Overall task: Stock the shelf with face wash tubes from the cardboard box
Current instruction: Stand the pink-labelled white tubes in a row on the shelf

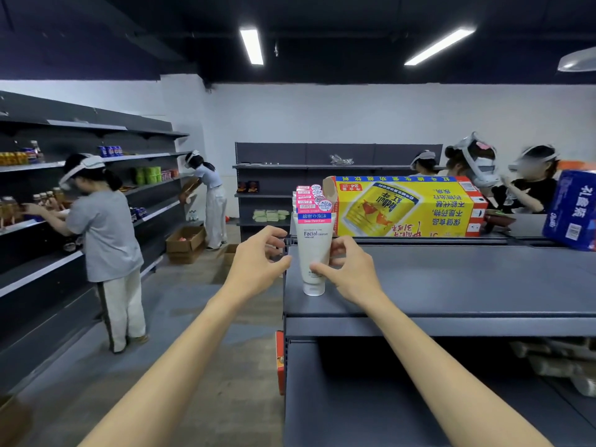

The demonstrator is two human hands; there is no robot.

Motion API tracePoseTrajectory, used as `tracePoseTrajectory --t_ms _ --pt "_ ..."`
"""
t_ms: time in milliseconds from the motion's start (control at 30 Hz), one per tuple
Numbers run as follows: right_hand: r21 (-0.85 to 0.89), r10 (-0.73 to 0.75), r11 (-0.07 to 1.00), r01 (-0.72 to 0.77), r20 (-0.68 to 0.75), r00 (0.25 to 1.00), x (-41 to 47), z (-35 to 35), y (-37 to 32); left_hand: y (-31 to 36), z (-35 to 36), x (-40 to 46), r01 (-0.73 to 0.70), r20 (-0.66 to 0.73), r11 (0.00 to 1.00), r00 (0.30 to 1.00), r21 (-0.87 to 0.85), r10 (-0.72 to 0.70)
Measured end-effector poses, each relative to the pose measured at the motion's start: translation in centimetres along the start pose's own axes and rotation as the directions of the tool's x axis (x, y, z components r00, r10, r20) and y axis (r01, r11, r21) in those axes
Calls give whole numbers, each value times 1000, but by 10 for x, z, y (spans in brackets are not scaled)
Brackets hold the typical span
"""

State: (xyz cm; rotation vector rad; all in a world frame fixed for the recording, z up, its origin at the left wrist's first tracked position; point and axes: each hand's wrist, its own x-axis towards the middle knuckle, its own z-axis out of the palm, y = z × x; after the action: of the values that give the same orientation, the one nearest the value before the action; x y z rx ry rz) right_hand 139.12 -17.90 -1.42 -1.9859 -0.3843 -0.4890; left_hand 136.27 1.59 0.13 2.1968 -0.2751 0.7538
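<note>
A white face wash tube (314, 253) with a pink and blue header stands cap-down near the left front corner of the grey top shelf (451, 282). My right hand (350, 271) pinches it, one finger across its front and the others curled at its right edge. My left hand (258, 262) hovers loosely curled just left of the tube, thumb tip close to its edge and holding nothing. Behind it, several more tubes (308, 196) stand in a row. A yellow cardboard box (403, 208) lies on its side further back on the shelf.
A blue carton (572, 208) sits at the shelf's far right. A lower shelf (387, 408) lies below. People work at the left wall shelves (103, 227) and behind the yellow box. Open cardboard boxes (185, 241) stand on the aisle floor.
</note>
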Motion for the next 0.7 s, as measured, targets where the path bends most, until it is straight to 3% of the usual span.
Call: tracePoseTrajectory --t_ms 700 --pt "-43 -17 999 17 6 1000 2 3 5 -2 10 6 -8 1 1000 1000 -10 8"
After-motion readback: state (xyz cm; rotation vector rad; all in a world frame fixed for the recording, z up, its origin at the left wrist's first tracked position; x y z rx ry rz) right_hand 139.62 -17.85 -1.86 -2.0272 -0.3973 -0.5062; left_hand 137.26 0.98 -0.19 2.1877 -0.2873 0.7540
